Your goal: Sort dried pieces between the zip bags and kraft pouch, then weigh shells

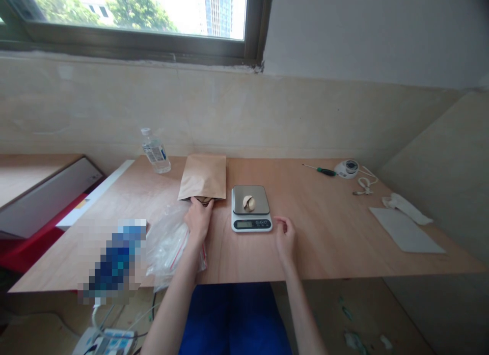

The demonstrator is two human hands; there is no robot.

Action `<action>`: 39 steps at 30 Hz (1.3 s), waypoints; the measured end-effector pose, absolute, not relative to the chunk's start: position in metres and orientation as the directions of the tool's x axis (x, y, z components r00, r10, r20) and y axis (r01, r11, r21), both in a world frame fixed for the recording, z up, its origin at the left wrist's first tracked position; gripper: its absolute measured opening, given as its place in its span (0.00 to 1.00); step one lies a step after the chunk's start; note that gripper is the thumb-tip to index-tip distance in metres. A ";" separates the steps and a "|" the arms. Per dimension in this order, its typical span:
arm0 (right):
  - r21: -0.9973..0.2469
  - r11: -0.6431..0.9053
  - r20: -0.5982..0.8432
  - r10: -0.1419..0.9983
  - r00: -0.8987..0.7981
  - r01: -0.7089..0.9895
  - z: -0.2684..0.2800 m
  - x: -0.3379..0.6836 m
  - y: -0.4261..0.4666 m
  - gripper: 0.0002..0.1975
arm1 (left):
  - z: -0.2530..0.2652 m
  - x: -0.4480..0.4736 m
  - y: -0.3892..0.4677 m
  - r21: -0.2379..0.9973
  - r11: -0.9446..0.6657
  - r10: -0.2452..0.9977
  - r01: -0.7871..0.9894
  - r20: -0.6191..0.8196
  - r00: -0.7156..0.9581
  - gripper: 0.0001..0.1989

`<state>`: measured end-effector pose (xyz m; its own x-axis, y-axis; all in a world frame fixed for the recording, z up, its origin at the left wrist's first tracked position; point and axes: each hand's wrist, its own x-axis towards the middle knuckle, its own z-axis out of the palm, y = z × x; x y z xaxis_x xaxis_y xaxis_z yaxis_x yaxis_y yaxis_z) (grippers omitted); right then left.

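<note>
My left hand (197,220) is at the mouth of a brown paper bag (204,175), its thumb and forefinger on the opening's edge. Brownish pieces (205,199) show between them inside the bag; the other fingertips are hidden. A kitchen scale (237,223) with a steel plate stands to the right of the bag. On its plate lie pale, shell-like pieces (249,203) with a dark gap, too small to name surely. My right hand (286,237) rests beside the scale's right front corner, fingers loosely curled and a little apart, with nothing visible in them.
Clear zip bags (168,243) lie beneath my left forearm. A blurred blue item (118,258) is at the left front. A water bottle (156,152) stands behind it. To the right are a screwdriver (324,171), a dome camera (347,168) with cable and a grey sheet (407,233).
</note>
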<state>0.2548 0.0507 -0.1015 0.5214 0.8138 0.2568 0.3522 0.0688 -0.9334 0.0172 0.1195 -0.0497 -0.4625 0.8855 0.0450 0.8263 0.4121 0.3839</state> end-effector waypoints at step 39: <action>-0.925 0.102 0.291 0.808 0.512 0.366 -0.104 0.255 0.053 0.10 | -0.029 0.081 0.105 0.554 -0.132 0.991 0.822 0.099 0.093 0.29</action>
